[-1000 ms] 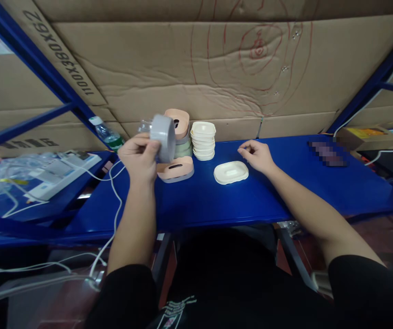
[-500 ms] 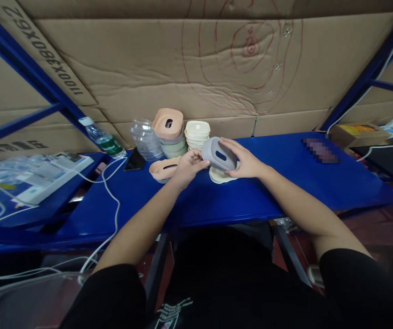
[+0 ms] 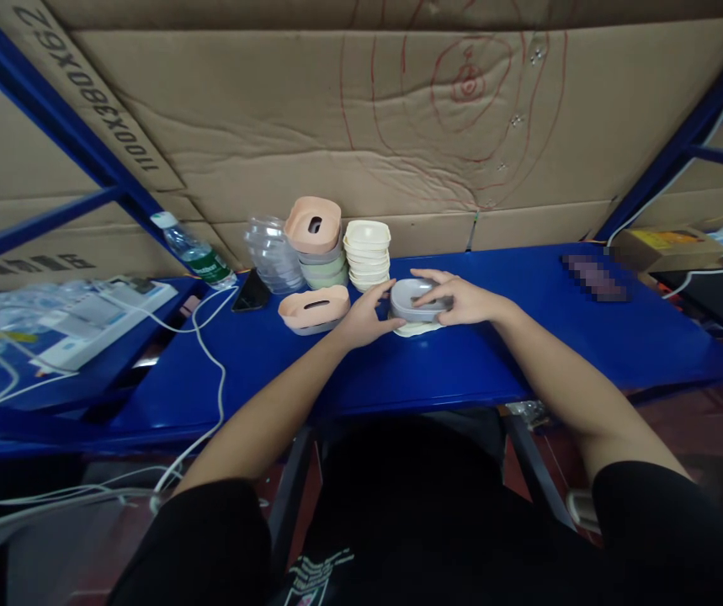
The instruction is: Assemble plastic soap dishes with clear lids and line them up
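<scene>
A grey oval dish (image 3: 406, 300) lies level, apparently resting on a mostly covered cream piece (image 3: 417, 329).

There were two peach oval plastic boxes (image 3: 314, 320), at least three grey oval boxes (image 3: 412, 312), several cream plastic trays (image 3: 368, 253) stacked too closely to count, one clear green-labelled bottle (image 3: 200, 255) and one black phone (image 3: 251, 291).

The worn top (image 3: 449, 522) is black with short sleeves (image 3: 200, 530) of the same black, its front bearing pale wavy lines (image 3: 316, 569) above an outlined box (image 3: 308, 591) with a small pinkish mark (image 3: 302, 599) inside
</scene>
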Action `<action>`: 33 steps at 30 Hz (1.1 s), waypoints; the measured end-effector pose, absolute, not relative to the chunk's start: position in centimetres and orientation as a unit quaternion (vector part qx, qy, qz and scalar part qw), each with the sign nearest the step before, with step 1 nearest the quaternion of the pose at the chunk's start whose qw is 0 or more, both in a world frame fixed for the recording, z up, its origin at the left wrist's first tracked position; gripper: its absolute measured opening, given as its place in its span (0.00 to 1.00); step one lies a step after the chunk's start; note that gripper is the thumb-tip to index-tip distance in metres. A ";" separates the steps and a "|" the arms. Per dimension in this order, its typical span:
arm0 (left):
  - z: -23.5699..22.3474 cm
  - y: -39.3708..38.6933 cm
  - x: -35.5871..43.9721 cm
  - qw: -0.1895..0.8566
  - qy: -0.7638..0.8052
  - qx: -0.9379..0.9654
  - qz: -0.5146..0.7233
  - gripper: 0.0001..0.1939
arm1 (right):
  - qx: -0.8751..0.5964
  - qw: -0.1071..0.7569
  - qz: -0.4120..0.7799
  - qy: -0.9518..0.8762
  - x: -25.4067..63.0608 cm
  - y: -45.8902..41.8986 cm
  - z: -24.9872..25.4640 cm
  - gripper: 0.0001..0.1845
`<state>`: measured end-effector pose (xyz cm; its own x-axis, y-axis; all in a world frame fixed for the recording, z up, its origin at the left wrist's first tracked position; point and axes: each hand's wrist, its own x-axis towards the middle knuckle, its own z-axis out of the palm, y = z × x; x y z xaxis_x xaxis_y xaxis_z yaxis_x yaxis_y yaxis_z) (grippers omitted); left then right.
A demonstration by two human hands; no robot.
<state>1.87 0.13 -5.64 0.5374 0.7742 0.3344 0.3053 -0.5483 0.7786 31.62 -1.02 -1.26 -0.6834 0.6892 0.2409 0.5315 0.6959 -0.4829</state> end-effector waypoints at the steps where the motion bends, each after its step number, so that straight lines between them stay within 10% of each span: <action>1: -5.9 0.2 1.9 0.330 0.334 0.814 0.342 0.51 | -0.340 0.207 0.191 -0.897 31.6 -0.9 -1.4 0.33; 15: -6.7 1.3 1.4 0.262 0.286 0.873 0.296 0.48 | -0.311 0.221 0.224 -0.897 31.4 -0.7 -1.8 0.33; 26: -7.2 2.0 2.1 0.276 0.294 0.863 0.305 0.66 | -0.314 0.212 0.233 -0.896 31.7 -0.2 -2.4 0.45; 33: -6.0 0.6 2.1 0.211 0.329 0.896 0.209 0.33 | -0.350 0.200 0.232 -0.885 32.0 0.7 -4.2 0.69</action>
<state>2.12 0.63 -5.96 0.6966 0.6775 0.2363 0.5007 -0.6949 0.5162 32.01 0.70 -4.23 -0.6752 0.7122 0.1921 0.5270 0.6480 -0.5499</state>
